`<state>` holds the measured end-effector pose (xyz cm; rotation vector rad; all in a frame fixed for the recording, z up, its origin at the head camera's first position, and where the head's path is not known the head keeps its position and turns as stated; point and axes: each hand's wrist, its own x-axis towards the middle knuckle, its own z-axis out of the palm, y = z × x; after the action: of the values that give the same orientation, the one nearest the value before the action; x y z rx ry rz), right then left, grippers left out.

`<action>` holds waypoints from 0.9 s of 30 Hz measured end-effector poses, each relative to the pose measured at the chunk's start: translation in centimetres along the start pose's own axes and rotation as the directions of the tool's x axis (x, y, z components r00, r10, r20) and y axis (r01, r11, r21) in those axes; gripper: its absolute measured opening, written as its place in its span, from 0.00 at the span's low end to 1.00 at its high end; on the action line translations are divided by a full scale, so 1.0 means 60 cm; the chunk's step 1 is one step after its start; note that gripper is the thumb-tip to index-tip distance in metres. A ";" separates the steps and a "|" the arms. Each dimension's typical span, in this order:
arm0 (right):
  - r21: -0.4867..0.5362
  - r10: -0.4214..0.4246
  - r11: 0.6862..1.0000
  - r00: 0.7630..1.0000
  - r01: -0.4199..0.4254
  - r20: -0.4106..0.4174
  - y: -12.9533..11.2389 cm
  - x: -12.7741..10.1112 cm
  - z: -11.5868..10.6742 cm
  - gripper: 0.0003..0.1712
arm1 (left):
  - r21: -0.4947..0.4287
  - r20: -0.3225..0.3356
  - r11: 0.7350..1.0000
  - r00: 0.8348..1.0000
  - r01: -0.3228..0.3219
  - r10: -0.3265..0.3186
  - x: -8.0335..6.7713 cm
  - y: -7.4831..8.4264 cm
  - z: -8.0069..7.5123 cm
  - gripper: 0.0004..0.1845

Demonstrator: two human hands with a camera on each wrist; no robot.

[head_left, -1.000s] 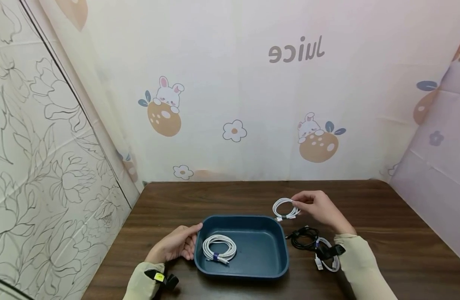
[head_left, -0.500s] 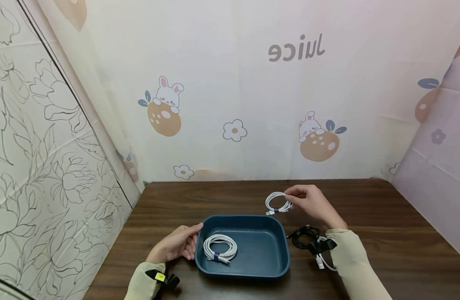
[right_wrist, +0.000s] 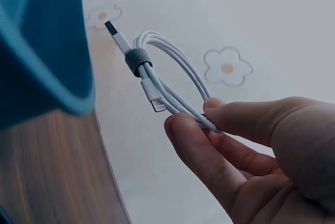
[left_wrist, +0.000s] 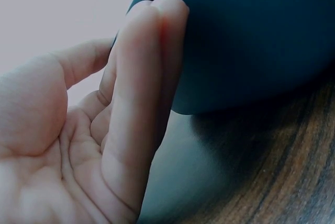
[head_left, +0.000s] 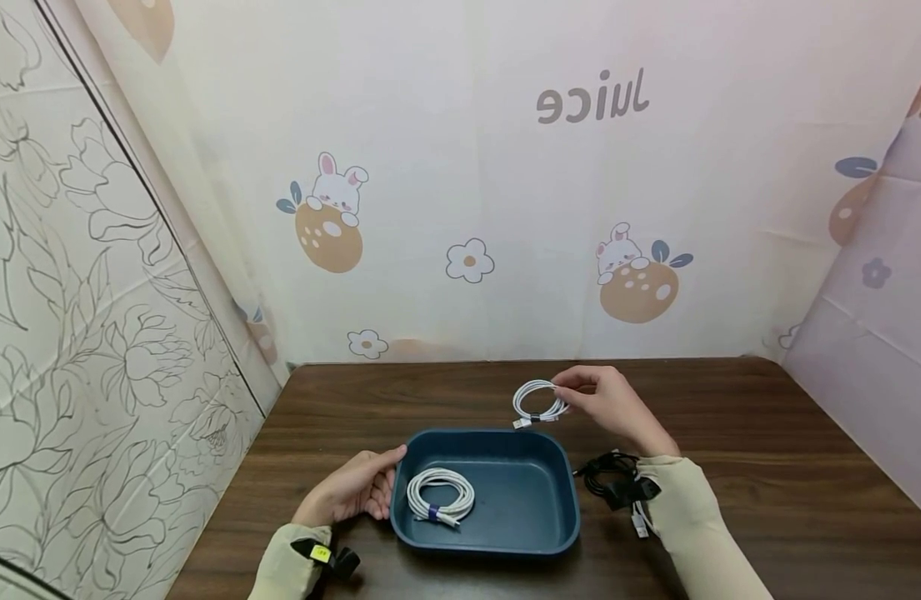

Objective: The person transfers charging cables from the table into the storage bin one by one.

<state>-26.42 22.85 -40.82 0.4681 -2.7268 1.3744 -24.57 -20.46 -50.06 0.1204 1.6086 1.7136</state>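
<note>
In the head view my right hand point(head_left: 612, 408) pinches a coiled white charging cable point(head_left: 518, 400) between thumb and fingers, above the table behind the tray. The right wrist view shows the cable's grey tie point(right_wrist: 137, 61), a USB plug point(right_wrist: 118, 36) and a small plug with a metal tip point(right_wrist: 153, 96). My left hand point(head_left: 355, 485) grips the left side of a dark blue tray point(head_left: 516, 508), thumb at the rim and fingers against its outer wall point(left_wrist: 246, 51). A thicker coiled white cable point(head_left: 414, 493) with a purple tie lies in the tray's left half.
Right of the tray lie a coiled black cable point(head_left: 595, 477) and another white cable with a USB plug point(head_left: 640, 525), both partly hidden by the right wrist and its camera. The brown wooden table point(head_left: 768, 467) ends at a patterned cloth backdrop point(head_left: 505, 333).
My right hand has carried the white charging cable leftward and slightly up, from beyond the tray's right corner to behind its right half. The left hand and tray have stayed nearly still.
</note>
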 end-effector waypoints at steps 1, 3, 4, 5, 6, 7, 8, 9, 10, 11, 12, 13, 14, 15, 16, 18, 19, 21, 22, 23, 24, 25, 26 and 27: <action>0.008 -0.001 1.000 1.000 0.001 0.005 -0.003 0.001 0.003 0.10 | 0.000 0.000 1.000 1.000 0.000 0.000 0.000 0.000 0.000 0.32; 0.025 -0.001 1.000 1.000 0.001 0.010 -0.010 0.002 0.008 0.10 | -0.001 -0.002 1.000 1.000 0.002 -0.002 0.000 -0.001 -0.001 0.32; 0.034 -0.005 0.999 1.000 0.005 0.013 -0.013 0.003 0.011 0.10 | 0.000 -0.002 1.000 1.000 0.001 -0.001 0.000 -0.001 -0.001 0.32; 0.040 -0.007 0.999 1.000 0.006 0.017 -0.016 0.004 0.013 0.10 | 0.001 -0.003 1.000 1.000 0.001 -0.001 0.000 -0.001 -0.001 0.32; 0.045 -0.011 0.999 1.000 0.010 0.020 -0.019 0.004 0.016 0.10 | 0.001 -0.003 1.000 1.000 0.001 -0.001 0.000 -0.001 -0.001 0.32; 0.049 -0.015 0.999 1.000 0.014 0.024 -0.023 0.005 0.019 0.10 | 0.001 -0.004 1.000 1.000 0.001 -0.001 0.000 -0.001 -0.001 0.32; 0.050 -0.022 0.999 0.999 0.021 0.027 -0.026 0.006 0.022 0.10 | 0.002 -0.005 1.000 1.000 0.002 -0.002 0.000 -0.001 -0.001 0.32; 0.046 -0.031 0.999 0.999 0.030 0.029 -0.028 0.007 0.025 0.10 | 0.001 -0.005 1.000 1.000 0.002 -0.002 0.000 -0.001 -0.001 0.32; 0.042 -0.040 0.998 0.999 0.039 0.031 -0.030 0.008 0.029 0.10 | 0.000 -0.004 1.000 1.000 0.001 -0.001 0.000 0.000 -0.001 0.32; 0.043 -0.046 0.998 0.998 0.044 0.035 -0.033 0.009 0.033 0.10 | 0.000 -0.002 1.000 1.000 0.001 -0.001 0.000 0.000 -0.001 0.32; 0.043 -0.054 0.998 0.998 0.053 0.040 -0.035 0.010 0.037 0.10 | -0.001 -0.001 1.000 1.000 0.000 0.000 0.000 0.000 -0.001 0.32; 0.043 -0.062 0.997 0.997 0.060 0.045 -0.037 0.010 0.042 0.09 | -0.001 0.001 1.000 1.000 0.000 0.000 0.000 0.000 -0.001 0.32; 0.047 -0.068 0.997 0.996 0.066 0.053 -0.039 0.010 0.046 0.09 | -0.001 0.003 1.000 1.000 -0.001 0.001 0.001 0.000 -0.001 0.32; 0.053 -0.072 0.996 0.995 0.069 0.062 -0.040 0.010 0.051 0.09 | -0.001 0.003 1.000 1.000 -0.002 0.002 0.001 -0.001 -0.001 0.32; 0.060 -0.076 0.996 0.994 0.072 0.073 -0.042 0.010 0.056 0.09 | 0.000 0.003 1.000 1.000 -0.003 0.003 0.001 -0.001 -0.001 0.32; 0.061 -0.083 0.995 0.992 0.077 0.095 -0.044 0.010 0.067 0.08 | 0.003 0.003 1.000 1.000 -0.004 0.004 0.002 -0.001 -0.001 0.32; 0.061 -0.085 0.995 0.991 0.079 0.103 -0.046 0.010 0.072 0.08 | 0.002 0.003 1.000 1.000 -0.005 0.005 0.002 -0.001 -0.001 0.32; 0.057 -0.089 0.995 0.989 0.082 0.119 -0.049 0.011 0.081 0.07 | 0.002 0.005 1.000 1.000 -0.005 0.005 0.001 -0.001 -0.001 0.32; 0.053 -0.092 0.995 0.988 0.086 0.125 -0.050 0.011 0.085 0.07 | 0.001 0.006 1.000 1.000 -0.005 0.005 0.001 -0.001 -0.001 0.32; 0.054 -0.100 0.994 0.986 0.093 0.132 -0.051 0.012 0.089 0.07 | 0.000 0.007 1.000 1.000 -0.005 0.005 0.001 -0.001 -0.001 0.32; 0.059 -0.105 0.993 0.985 0.098 0.138 -0.051 0.013 0.092 0.07 | -0.003 0.008 1.000 1.000 -0.005 0.005 0.000 -0.001 -0.001 0.32; 0.063 -0.108 0.993 0.984 0.100 0.143 -0.052 0.013 0.096 0.07 | -0.005 0.009 1.000 1.000 -0.004 0.004 0.000 -0.001 0.000 0.32; 0.068 -0.112 0.992 0.983 0.103 0.147 -0.053 0.013 0.099 0.07 | -0.006 0.009 1.000 1.000 -0.004 0.004 -0.001 -0.001 0.000 0.32; 0.074 -0.117 0.992 0.981 0.107 0.154 -0.054 0.014 0.101 0.08 | -0.007 0.009 1.000 1.000 -0.005 0.005 -0.001 0.000 0.000 0.32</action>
<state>-25.72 16.03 -41.83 0.7544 -2.7332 1.4598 -24.52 -20.50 -50.04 0.1285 1.5969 1.7196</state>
